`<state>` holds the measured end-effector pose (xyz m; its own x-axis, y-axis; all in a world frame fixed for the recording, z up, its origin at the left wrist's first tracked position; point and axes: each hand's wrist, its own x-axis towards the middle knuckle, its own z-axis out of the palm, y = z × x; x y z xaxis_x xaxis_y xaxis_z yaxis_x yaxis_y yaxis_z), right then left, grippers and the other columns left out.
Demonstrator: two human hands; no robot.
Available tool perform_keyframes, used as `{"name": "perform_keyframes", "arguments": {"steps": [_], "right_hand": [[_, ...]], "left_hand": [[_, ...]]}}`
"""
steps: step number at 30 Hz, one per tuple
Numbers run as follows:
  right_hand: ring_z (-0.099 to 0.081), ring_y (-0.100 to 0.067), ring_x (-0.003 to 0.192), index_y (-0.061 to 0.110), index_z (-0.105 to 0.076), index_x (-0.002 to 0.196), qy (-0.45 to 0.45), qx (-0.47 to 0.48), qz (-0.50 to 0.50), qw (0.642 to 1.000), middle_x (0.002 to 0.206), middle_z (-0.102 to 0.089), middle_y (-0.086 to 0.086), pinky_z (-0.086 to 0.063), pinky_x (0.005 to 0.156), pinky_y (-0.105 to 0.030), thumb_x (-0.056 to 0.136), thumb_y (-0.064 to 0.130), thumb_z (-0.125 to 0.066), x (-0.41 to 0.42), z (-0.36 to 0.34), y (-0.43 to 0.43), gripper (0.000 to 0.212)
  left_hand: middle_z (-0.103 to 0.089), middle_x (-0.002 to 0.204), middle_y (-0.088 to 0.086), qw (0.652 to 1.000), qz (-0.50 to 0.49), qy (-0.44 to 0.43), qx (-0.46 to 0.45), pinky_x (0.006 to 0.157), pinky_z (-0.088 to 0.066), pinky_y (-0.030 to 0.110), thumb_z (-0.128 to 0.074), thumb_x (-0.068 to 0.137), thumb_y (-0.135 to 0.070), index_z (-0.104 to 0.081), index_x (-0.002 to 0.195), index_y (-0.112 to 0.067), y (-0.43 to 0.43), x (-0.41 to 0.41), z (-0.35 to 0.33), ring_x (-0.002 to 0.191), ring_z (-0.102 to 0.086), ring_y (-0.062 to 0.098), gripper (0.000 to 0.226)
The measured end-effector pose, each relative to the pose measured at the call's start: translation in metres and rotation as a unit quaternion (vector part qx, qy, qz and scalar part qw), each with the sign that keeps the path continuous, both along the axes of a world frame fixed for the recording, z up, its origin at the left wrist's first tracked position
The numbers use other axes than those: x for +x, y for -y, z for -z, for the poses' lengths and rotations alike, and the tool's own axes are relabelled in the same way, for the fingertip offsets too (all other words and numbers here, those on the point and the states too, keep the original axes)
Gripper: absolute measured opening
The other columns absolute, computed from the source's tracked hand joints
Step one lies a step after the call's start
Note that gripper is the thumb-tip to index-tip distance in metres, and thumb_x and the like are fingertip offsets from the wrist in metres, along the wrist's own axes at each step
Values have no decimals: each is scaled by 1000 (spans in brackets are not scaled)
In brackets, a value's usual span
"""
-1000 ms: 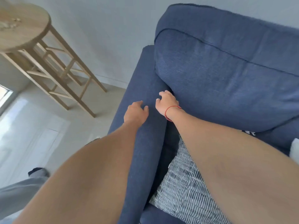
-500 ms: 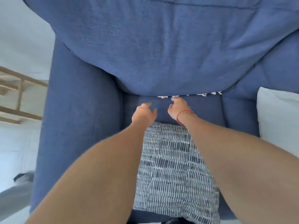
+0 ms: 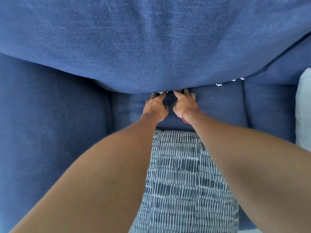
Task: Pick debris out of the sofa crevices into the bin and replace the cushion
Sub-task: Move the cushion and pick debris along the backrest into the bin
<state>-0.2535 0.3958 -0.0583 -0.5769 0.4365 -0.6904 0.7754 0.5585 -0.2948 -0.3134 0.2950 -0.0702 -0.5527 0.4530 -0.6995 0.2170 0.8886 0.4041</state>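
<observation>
Blue sofa (image 3: 50, 132) fabric fills almost all of the view, and both hands reach forward over the seat (image 3: 218, 105) to the crevice under the back cushion (image 3: 151, 47). The fingertips of the left hand (image 3: 155, 106) touch the edge of this crevice, where small white debris (image 3: 160, 93) lies between the two hands; the fingers are stretched and a little spread, not clenched, and they grasp nothing that I can see. The right hand (image 3: 185, 103) is just beside it, palm down, with fingers also stretched; their tips go partly under the back cushion, so I cannot tell if they pinch any piece. A red band (image 3: 186, 115) goes around the right wrist. More white bits (image 3: 218, 84) lie along the same crevice to the right of the right fingers, well apart from them. Behind the wrists, nearer to the person, a patterned cushion (image 3: 185, 182) with short dark and light dashes lies flat on the seat, between the two forearms. Left of the left fingers is the sofa arm. Far to the right, at the picture edge, a pale pillow (image 3: 303, 106) stands beside the next seat section.
</observation>
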Motion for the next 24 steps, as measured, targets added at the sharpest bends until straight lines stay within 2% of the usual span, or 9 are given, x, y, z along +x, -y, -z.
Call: {"name": "perform_keyframes", "arguments": {"steps": [5,8,12,14,18,21,24], "right_hand": [[-29,-32,130,31,-32,146,20,21,-34,999,152,-29,0,-45,98,-47,90,5,-45,-3,14,-7,63],[-32,-31,127,28,-36,143,19,25,-30,999,148,-35,4,-47,96,-46,90,3,-47,-5,18,-11,60],[-31,-27,133,24,-42,140,15,29,-21,999,143,-43,0,-49,96,-43,90,4,-51,-6,15,-14,54],[-33,-26,134,21,-48,135,10,34,-15,999,138,-48,-3,-48,95,-40,90,4,-53,-6,13,-17,49],[-42,-26,131,20,-57,128,17,45,-12,999,130,-58,-9,-46,97,-37,86,3,-57,-8,-1,-15,45],[-56,-30,120,15,-64,117,10,77,41,996,124,-63,-11,-49,92,-37,90,15,-54,-1,-16,-3,28],[-61,-32,113,13,-63,113,-13,89,106,990,120,-65,-12,-51,88,-37,93,24,-52,8,-34,11,26]], "left_hand": [[1,163,4,999,-9,38,-31,114,-31,54,-57,87,-11,-13,151,-42,-12,6,17,145,-23,38,83],[-12,160,2,998,-10,40,-51,113,-34,53,-59,86,-12,-16,150,-41,-20,2,16,143,-30,37,83],[-40,146,9,996,8,4,-87,107,-39,35,-61,88,-27,-31,148,-26,-23,-9,9,135,-43,30,67],[-41,146,10,995,21,-2,-95,106,-39,33,-61,89,-33,-34,147,-20,-21,-13,5,135,-42,29,65],[-40,148,7,997,22,8,-74,109,-36,34,-58,90,-33,-35,147,-21,-13,-17,-7,137,-40,28,63],[-47,142,7,998,20,8,-66,104,-42,34,-56,90,-28,-48,139,-19,1,-7,-21,130,-47,28,51],[-48,138,10,998,-42,-2,-54,102,-43,34,-52,93,-20,-52,135,-19,22,6,-36,125,-52,30,42]]}}
